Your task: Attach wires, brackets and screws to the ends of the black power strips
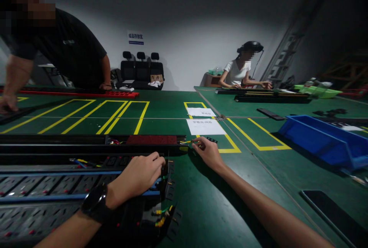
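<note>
My right hand (207, 152) pinches a small black end cap (212, 140), partly hidden behind the fingers. A thin yellow-green wire (187, 142) runs from those fingertips into the open end of a long black power strip with dark red sockets (152, 140). My left hand (143, 173), a black watch on its wrist, rests with curled fingers near the ends of the closer strips; what its fingertips grip is hidden. Below it lie power strips with black sockets (54, 184), side by side. Wires with yellow sleeves (163, 219) join another end cap (174, 223) there.
White paper sheets (206, 127) lie on the green table (198, 202) marked with yellow tape. On the right are a blue bin (322, 140), a phone (330, 209) and a dark flat object (270, 114). Two people (71, 48) (238, 69) work across the table.
</note>
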A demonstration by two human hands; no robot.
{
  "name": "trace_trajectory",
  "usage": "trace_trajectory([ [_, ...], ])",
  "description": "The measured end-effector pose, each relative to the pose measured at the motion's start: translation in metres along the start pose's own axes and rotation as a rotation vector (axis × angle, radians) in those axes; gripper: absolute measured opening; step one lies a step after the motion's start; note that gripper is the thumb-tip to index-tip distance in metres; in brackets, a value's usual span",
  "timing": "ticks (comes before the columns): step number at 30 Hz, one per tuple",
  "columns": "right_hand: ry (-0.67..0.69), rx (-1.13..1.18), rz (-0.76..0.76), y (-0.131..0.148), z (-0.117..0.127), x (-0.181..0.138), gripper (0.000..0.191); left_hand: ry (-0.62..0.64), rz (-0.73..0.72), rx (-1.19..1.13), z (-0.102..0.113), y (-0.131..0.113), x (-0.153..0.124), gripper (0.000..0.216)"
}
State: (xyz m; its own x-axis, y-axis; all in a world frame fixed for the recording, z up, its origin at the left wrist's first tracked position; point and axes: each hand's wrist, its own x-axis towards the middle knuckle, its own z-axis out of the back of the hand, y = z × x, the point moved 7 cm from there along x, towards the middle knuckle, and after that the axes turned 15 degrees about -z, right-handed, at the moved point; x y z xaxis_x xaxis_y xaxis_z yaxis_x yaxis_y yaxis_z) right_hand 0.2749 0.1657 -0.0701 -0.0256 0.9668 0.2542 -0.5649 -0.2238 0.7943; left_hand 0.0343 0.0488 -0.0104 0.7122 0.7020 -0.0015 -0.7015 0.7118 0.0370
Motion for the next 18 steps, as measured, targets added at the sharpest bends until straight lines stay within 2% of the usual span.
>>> trace_trajectory([
  [6, -0.041, -0.108, 0.061, 0.001, 0.000, 0.000, 0.020, 0.005, 0.006, 0.017, 0.004, -0.003, 0.001, 0.024],
  [14, -0.041, -0.197, 0.125, 0.004, -0.003, -0.011, 0.027, -0.002, 0.005, 0.023, 0.005, -0.006, -0.001, 0.024],
  [16, -0.066, -0.231, 0.124, 0.009, 0.001, -0.012, 0.030, -0.003, 0.005, 0.014, 0.006, -0.006, -0.001, 0.024],
  [18, -0.159, -0.277, 0.109, 0.017, 0.016, -0.010, 0.035, -0.005, 0.005, 0.003, 0.006, -0.006, -0.002, 0.025],
])
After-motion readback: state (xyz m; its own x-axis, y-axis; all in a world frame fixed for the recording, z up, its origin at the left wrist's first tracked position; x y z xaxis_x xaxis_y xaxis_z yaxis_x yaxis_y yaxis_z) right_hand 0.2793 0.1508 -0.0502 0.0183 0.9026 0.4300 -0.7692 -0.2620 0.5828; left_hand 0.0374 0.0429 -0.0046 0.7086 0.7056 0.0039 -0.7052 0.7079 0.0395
